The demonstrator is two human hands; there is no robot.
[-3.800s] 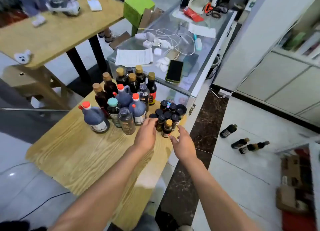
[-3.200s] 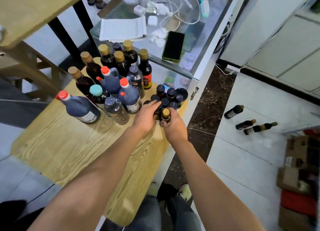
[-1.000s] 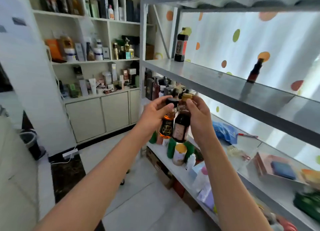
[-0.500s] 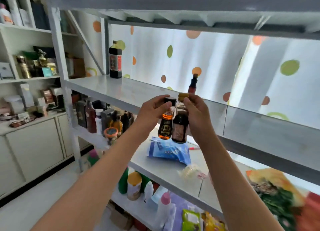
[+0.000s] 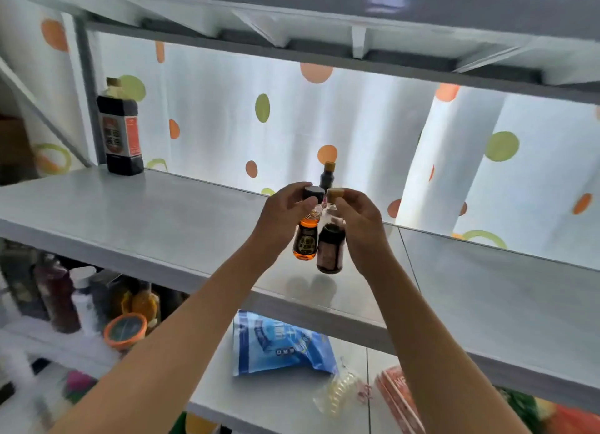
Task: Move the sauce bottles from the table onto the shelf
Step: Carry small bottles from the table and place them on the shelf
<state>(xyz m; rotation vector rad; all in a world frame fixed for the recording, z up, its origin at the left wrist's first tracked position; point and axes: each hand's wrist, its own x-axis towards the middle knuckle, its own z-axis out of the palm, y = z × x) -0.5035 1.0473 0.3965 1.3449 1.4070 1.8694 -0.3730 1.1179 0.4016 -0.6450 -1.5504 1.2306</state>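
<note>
My left hand (image 5: 281,214) pinches the black cap of a small amber sauce bottle (image 5: 305,240). My right hand (image 5: 358,220) pinches the tan cap of a small dark sauce bottle (image 5: 330,248). Both bottles hang side by side just above the grey metal shelf (image 5: 162,219), casting shadows on it. Behind them, at the back of the shelf, stands a slim dark bottle with a tan cap (image 5: 326,176). A large dark bottle with a red label (image 5: 120,134) stands at the shelf's far left corner.
Another grey shelf board (image 5: 324,8) runs overhead. The lower shelf holds a blue packet (image 5: 276,346), an orange-lidded jar (image 5: 125,331) and several bottles on the left. A spotted white curtain (image 5: 373,134) backs the rack.
I carried the two small bottles from the wooden table to the rack. In the last second my hands raised them from below the shelf's edge to just above its surface.
</note>
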